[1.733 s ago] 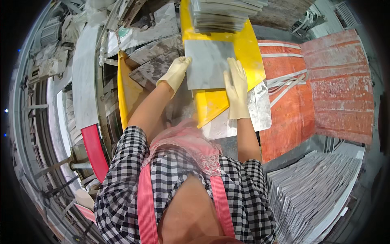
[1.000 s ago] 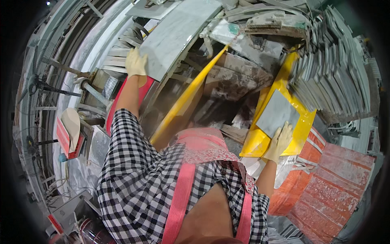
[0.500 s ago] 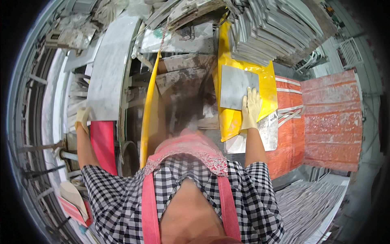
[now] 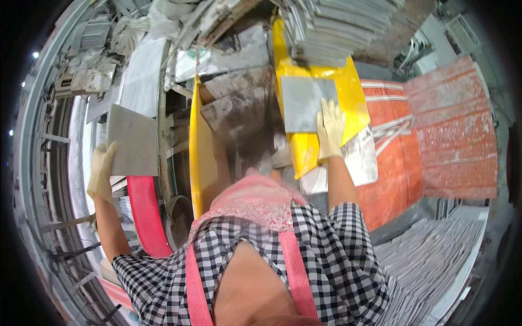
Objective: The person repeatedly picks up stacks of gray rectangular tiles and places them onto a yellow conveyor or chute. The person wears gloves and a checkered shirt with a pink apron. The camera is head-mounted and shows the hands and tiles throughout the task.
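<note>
My left hand (image 4: 101, 167), in a pale glove, grips the edge of a square grey stone tile (image 4: 132, 142) at the left, with its fingertips on the tile's face. The tile is raised and tilted in front of a long pale grey slab surface (image 4: 142, 81). On the right, my gloved right hand (image 4: 330, 129) lies with fingers stretched out along the right edge of another grey tile (image 4: 309, 103). That tile rests on a yellow plastic sheet (image 4: 356, 106); the hand's underside is hidden.
Stacked thin tiles (image 4: 342, 27) stand at the far right, more (image 4: 435, 261) at the near right. An orange sheet (image 4: 389, 190) covers a surface beside the yellow one. Left of centre hangs a yellow panel (image 4: 196, 157); a red strip (image 4: 145, 217) lies below my left hand.
My left hand has lifted a tile up off the left surface, where the tiles looked like one long strip. My right hand stays on its tile; the whole view has shifted slightly.
</note>
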A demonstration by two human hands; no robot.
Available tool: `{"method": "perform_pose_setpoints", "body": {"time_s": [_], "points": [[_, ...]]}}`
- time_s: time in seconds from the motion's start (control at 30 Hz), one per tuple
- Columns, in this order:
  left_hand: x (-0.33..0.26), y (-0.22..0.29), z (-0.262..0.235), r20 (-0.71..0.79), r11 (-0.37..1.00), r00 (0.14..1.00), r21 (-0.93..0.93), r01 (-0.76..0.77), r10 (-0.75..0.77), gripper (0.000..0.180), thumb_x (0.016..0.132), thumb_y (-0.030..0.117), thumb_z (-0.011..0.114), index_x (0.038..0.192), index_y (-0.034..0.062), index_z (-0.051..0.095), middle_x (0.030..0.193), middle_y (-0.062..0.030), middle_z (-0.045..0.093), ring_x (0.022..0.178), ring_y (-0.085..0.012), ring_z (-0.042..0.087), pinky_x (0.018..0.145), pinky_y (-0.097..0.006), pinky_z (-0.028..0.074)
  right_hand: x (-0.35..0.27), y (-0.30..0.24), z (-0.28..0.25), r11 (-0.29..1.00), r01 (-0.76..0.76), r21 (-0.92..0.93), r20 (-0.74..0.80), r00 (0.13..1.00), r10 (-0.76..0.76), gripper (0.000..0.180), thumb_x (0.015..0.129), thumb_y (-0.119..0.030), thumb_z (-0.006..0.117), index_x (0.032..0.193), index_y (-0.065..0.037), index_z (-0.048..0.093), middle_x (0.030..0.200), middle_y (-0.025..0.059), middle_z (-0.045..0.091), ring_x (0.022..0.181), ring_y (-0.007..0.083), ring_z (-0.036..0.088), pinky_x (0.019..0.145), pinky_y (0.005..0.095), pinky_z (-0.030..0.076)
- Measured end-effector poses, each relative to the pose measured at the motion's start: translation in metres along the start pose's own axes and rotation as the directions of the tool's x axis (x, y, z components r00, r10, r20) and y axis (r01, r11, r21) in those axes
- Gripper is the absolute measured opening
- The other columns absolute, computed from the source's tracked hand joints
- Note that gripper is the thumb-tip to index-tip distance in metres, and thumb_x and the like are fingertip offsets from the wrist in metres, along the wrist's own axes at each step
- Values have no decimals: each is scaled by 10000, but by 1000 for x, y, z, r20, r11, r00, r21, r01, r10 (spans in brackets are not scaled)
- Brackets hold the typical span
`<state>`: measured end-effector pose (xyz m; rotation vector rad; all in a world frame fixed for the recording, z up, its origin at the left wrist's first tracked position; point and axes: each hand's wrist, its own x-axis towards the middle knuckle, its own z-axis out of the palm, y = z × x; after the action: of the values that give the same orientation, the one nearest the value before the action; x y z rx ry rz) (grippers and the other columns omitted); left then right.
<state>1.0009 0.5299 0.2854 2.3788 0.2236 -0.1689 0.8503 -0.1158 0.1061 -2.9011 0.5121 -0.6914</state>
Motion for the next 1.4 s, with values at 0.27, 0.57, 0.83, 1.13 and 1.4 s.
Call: {"method": "perform_pose_setpoints", "body": {"time_s": [0.27,0.57,0.83,1.13,1.4], "points": [[-8,48,33,-164,878,986,-467,-103,28,436,977,288,723,1248,-48,662,1177,-111,713,1035,-196,684,935,-335,529,5,12,10,964,23,265,-116,993,8,388,948,-224,647,1306,-77,669,1403,160,616,1357,342,504,1169,450,336],[-4,164,357,401,427,875,-865,265,270,387,915,267,791,1148,-26,689,1030,-85,732,899,-172,696,812,-312,558,1,28,-19,527,-268,806,29,909,417,306,1020,-131,593,1287,-10,679,1419,175,618,1382,287,535,1155,364,392],[-23,221,444,593,611,774,-703,364,222,481,943,312,745,1269,-26,642,1174,-116,713,1031,-228,692,839,-376,567,-1,25,-45,726,-233,647,-58,935,351,332,994,-185,626,1287,-39,684,1403,207,625,1358,384,540,1144,438,413],[3,262,389,752,936,643,104,-336,148,602,1017,534,568,810,-16,697,689,-143,692,535,-229,648,523,-356,477,13,-9,-26,943,-201,265,60,979,192,486,985,-325,610,1413,-97,577,1518,158,514,1383,384,460,1181,429,343],[-11,225,388,839,915,509,-340,216,191,546,1027,475,583,1081,-60,679,855,-91,723,814,-240,697,735,-336,557,5,6,-23,901,-174,397,44,984,171,494,968,-290,633,1406,-66,581,1524,206,508,1425,392,433,1198,435,329]]}}
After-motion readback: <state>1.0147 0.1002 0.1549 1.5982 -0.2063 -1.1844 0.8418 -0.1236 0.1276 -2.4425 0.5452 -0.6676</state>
